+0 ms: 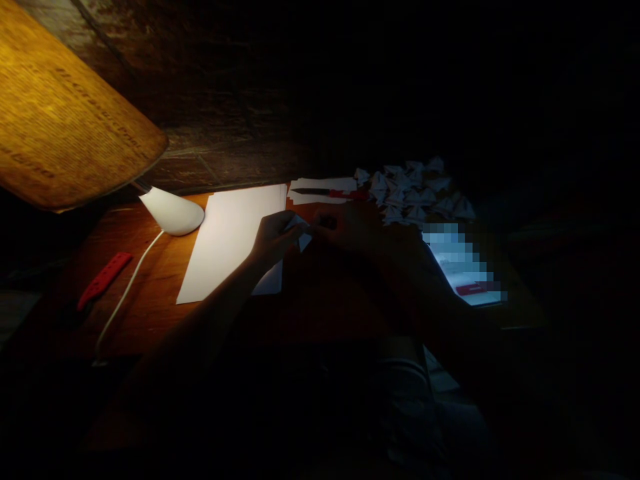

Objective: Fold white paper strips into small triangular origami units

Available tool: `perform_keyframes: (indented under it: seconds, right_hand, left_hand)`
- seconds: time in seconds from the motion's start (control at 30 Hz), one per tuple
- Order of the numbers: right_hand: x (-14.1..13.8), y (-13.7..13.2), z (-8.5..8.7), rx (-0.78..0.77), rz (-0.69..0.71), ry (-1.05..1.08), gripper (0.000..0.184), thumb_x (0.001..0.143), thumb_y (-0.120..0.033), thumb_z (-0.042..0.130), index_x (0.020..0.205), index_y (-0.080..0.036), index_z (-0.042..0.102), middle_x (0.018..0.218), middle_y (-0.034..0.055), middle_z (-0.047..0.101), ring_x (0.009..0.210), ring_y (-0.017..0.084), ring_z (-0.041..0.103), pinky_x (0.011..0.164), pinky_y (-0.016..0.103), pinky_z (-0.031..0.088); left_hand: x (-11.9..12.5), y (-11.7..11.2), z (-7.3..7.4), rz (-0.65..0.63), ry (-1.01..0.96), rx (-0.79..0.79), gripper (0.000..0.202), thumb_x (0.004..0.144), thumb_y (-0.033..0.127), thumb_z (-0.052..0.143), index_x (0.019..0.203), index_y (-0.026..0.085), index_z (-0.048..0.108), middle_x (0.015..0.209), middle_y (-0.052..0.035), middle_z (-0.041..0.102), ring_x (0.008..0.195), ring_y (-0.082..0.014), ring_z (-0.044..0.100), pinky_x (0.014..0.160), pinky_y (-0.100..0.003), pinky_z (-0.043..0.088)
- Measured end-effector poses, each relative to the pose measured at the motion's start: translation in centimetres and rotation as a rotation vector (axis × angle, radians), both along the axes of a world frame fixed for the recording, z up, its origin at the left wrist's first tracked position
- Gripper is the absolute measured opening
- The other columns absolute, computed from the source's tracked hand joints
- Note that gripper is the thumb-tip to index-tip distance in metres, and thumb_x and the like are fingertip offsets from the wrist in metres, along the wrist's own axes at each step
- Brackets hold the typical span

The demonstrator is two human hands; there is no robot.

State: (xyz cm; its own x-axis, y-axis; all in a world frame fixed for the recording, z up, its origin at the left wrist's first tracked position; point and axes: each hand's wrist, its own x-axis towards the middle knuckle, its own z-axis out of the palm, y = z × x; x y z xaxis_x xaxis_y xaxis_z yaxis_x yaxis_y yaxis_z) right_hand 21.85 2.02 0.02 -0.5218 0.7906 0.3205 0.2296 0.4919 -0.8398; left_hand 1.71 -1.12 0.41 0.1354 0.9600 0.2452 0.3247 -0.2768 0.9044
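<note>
From afar I saw the L hand [273,233] pinching a small, folded, white paper piece [304,243] above the brown wooden table [161,275], right of the flat white paper sheets [237,233]. The R hand [343,227] was at the piece's right edge (too dark on my feed to tell if it gripped). Doing this well, I judged, prob. meant lining up edges, pressing creases firmly, & working further left, nearer the yellow-shaded, white-based lamp [75,123].
</note>
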Motion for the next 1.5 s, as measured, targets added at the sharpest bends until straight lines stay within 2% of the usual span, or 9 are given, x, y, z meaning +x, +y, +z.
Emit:
perform_keyframes:
  seconds: [0.13, 0.27, 0.43, 0.6, 0.8, 0.87, 0.97, 1.2, 1.5]
  right_hand:
    - [-0.1, -0.1, 0.1, -0.024, 0.014, 0.012, 0.024, 0.090, -0.040, 0.077, 0.080, -0.019, 0.071, 0.085, 0.0024, 0.071, 0.077, 0.016, 0.060, 0.072, 0.031, 0.044]
    - [-0.2, -0.2, 0.2, -0.043, 0.008, 0.050, 0.025, 0.088, -0.040, 0.077, 0.079, -0.019, 0.069, 0.081, 0.0021, 0.070, 0.075, 0.017, 0.059, 0.070, 0.031, 0.044]
    - [-0.5, -0.1, -0.1, -0.111, -0.032, 0.143, 0.021, 0.087, -0.034, 0.072, 0.074, -0.020, 0.063, 0.075, 0.0011, 0.067, 0.074, 0.017, 0.058, 0.070, 0.031, 0.044]
    - [-0.8, 0.3, -0.5, -0.196, -0.070, 0.239, 0.026, 0.087, -0.036, 0.072, 0.071, -0.021, 0.058, 0.072, -0.0006, 0.062, 0.070, 0.015, 0.054, 0.069, 0.031, 0.045]
    - [-0.3, 0.8, -0.6, -0.141, -0.065, 0.226, 0.029, 0.087, -0.043, 0.074, 0.073, -0.021, 0.060, 0.076, 0.0007, 0.065, 0.076, 0.017, 0.057, 0.072, 0.033, 0.047]
    - [-0.1, 1.0, -0.6, -0.119, -0.044, 0.215, 0.028, 0.085, -0.042, 0.075, 0.073, -0.021, 0.060, 0.076, 0.0011, 0.066, 0.077, 0.017, 0.058, 0.074, 0.033, 0.048]
    - [-0.2, 1.2, -0.8, -0.100, -0.014, 0.224, 0.023, 0.083, -0.037, 0.074, 0.072, -0.021, 0.061, 0.076, 0.0009, 0.065, 0.075, 0.016, 0.058, 0.074, 0.033, 0.047]
    - [-0.5, 1.2, -1.1, -0.110, -0.053, 0.214, 0.019, 0.083, -0.030, 0.072, 0.071, -0.021, 0.060, 0.074, -0.0005, 0.064, 0.075, 0.016, 0.056, 0.073, 0.031, 0.047]
    - [-0.5, 1.1, -0.8, -0.128, -0.072, 0.219, 0.020, 0.086, -0.030, 0.071, 0.071, -0.020, 0.062, 0.075, 0.0005, 0.065, 0.074, 0.015, 0.056, 0.072, 0.031, 0.045]
  left_hand:
    - [0.0, -0.2, 0.1, -0.005, -0.009, 0.001, 0.020, 0.080, 0.034, 0.075, 0.068, 0.019, 0.068, 0.060, -0.0001, 0.062, 0.058, -0.0129, 0.053, 0.055, -0.027, 0.039]
    - [0.2, -0.2, 0.2, -0.007, -0.091, -0.007, 0.020, 0.079, 0.035, 0.076, 0.070, 0.018, 0.070, 0.063, -0.0008, 0.063, 0.058, -0.0122, 0.054, 0.055, -0.026, 0.040]
    - [0.1, 0.5, -0.2, -0.019, -0.254, -0.123, 0.026, 0.073, 0.039, 0.084, 0.071, 0.018, 0.070, 0.065, -0.0018, 0.067, 0.058, -0.0123, 0.059, 0.054, -0.025, 0.044]
    - [-0.5, 0.9, -0.6, -0.115, -0.255, -0.206, 0.025, 0.071, 0.034, 0.088, 0.071, 0.016, 0.071, 0.066, -0.0026, 0.068, 0.060, -0.0122, 0.062, 0.057, -0.025, 0.048]
    - [-0.4, 0.6, -1.1, -0.199, -0.228, -0.275, 0.038, 0.075, 0.051, 0.089, 0.078, 0.014, 0.077, 0.072, -0.0075, 0.074, 0.063, -0.0154, 0.068, 0.058, -0.027, 0.055]
    - [-0.2, 0.4, -1.0, -0.196, -0.207, -0.272, 0.043, 0.071, 0.055, 0.092, 0.078, 0.015, 0.078, 0.073, -0.0082, 0.077, 0.062, -0.0157, 0.069, 0.058, -0.027, 0.057]
    - [0.0, 0.2, -0.6, -0.172, -0.164, -0.235, 0.043, 0.067, 0.053, 0.096, 0.076, 0.014, 0.079, 0.072, -0.0080, 0.078, 0.060, -0.0153, 0.070, 0.057, -0.025, 0.057]
    - [-0.2, 0.4, -0.3, -0.135, -0.157, -0.243, 0.040, 0.068, 0.048, 0.095, 0.068, 0.014, 0.075, 0.065, -0.0068, 0.073, 0.055, -0.0145, 0.066, 0.050, -0.025, 0.055]
    - [-0.3, 0.8, -1.2, -0.104, -0.243, -0.197, 0.033, 0.068, 0.042, 0.093, 0.081, 0.015, 0.079, 0.078, -0.0070, 0.078, 0.067, -0.0153, 0.071, 0.064, -0.026, 0.058]
